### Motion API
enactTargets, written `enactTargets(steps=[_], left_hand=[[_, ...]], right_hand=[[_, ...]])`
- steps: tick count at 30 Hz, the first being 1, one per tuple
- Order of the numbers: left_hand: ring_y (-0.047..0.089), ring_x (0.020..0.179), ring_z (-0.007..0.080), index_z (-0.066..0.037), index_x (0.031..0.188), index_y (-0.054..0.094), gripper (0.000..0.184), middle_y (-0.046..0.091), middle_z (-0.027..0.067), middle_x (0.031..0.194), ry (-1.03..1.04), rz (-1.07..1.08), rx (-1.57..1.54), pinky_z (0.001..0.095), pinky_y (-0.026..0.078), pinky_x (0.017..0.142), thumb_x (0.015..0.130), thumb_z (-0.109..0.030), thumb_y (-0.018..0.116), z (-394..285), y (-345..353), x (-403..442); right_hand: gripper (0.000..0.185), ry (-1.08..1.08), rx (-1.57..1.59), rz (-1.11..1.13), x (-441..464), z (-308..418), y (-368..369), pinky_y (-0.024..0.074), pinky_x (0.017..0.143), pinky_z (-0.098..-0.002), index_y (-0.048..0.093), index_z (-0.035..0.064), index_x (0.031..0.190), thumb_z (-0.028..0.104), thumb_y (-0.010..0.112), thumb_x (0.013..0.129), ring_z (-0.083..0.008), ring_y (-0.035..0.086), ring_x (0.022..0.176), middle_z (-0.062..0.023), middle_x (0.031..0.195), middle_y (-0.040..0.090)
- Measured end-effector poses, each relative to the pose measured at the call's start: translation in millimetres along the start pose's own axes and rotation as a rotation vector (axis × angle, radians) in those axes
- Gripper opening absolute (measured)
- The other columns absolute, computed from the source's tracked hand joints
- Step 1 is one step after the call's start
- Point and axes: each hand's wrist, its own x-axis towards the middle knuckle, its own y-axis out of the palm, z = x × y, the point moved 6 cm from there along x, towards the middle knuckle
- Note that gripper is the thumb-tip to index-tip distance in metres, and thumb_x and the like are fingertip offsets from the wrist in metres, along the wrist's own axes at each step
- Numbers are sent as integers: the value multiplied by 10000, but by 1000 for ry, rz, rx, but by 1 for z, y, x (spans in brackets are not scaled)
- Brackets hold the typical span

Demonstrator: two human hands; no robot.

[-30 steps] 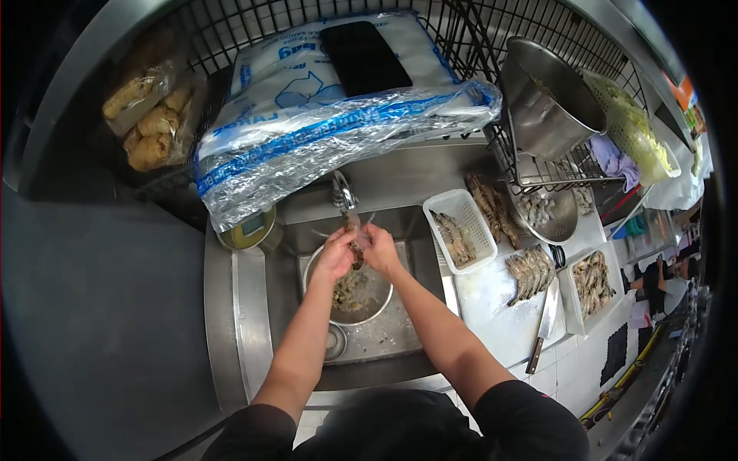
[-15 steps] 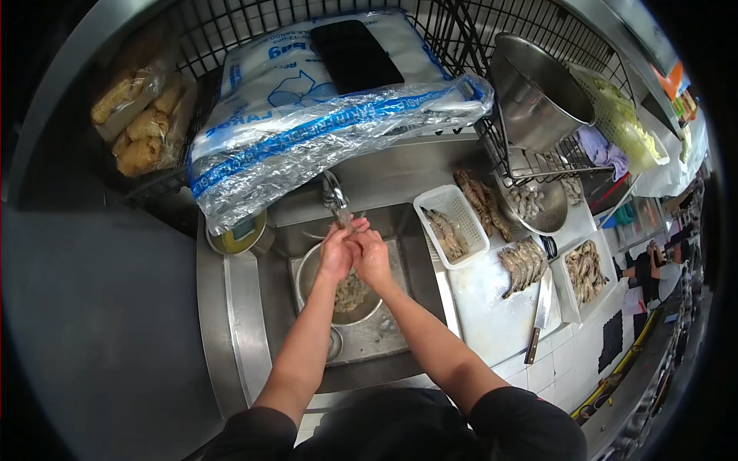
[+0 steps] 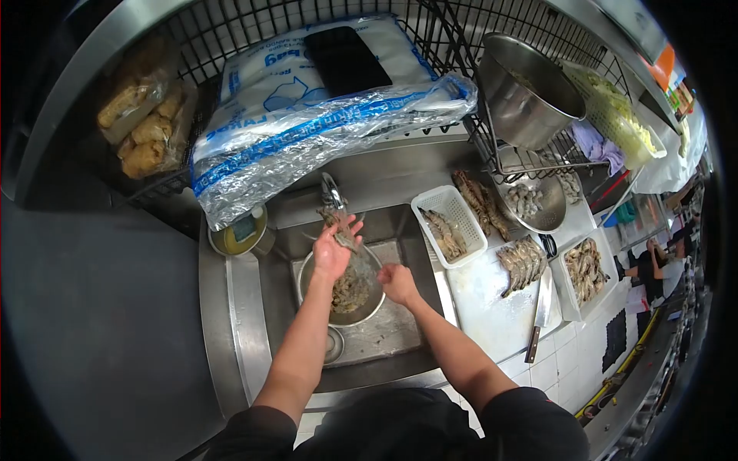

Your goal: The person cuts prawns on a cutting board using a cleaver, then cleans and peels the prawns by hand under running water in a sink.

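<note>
Under the faucet [image 3: 331,192], my left hand [image 3: 332,257] holds a shrimp [image 3: 340,235] on its upturned palm, fingers partly spread. Water runs over the hand into a metal bowl [image 3: 304,298] in the sink [image 3: 396,326]. Several shrimp or shell pieces [image 3: 351,292] lie in the bowl under the water. My right hand [image 3: 397,283] is closed beside the bowl's right rim, its fingers curled in. What they hold, if anything, is hidden.
Right of the sink are a white basket [image 3: 477,211] of shrimp, a cutting board [image 3: 477,307] bearing shrimp and a knife [image 3: 542,307], and a shrimp tray [image 3: 600,303]. A wire rack [image 3: 269,15] above holds plastic bags [image 3: 307,100] and a pot [image 3: 507,107]. One person [image 3: 667,265] is farther right.
My hands were together under the faucet and have parted. The right hand moved right and down to the bowl's rim, while the left stays under the water, its shrimp now visible.
</note>
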Motion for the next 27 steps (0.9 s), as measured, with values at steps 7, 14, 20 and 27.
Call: enactTargets(steps=[7,14,20,27], left_hand=[[531,1228,343,-97,1293,437,314,602,135,1220,64,-18,150,468,453,989,988,-165,468,11,0,3],[542,1220,347,-85,1340,381,378,619,147,1166,137,37,288,475,421,1055,984,-146,493,9,21,-1],[545,1218,353,-84,1314,411,343,615,145,1182,135,35,243,477,441,1028,985,-144,487,5,18,-5],[592,1137,357,-98,1278,480,295,605,161,1200,78,-35,4,434,507,867,989,-160,483,-7,8,1]], right_hand=[[163,-441,151,-383,11,94,-28,488,745,-401,700,23,946,97,727,803,-320,593,862,-137,911,633],[183,-387,151,-516,34,99,-13,507,754,-413,702,5,920,50,740,747,-330,618,813,-156,857,645],[81,-134,512,-234,46,82,1,498,611,-299,678,-25,867,6,728,811,-139,582,623,-66,766,660],[44,162,804,-86,17,6,-1,474,592,-258,674,-3,863,21,711,859,-71,565,656,12,742,643]])
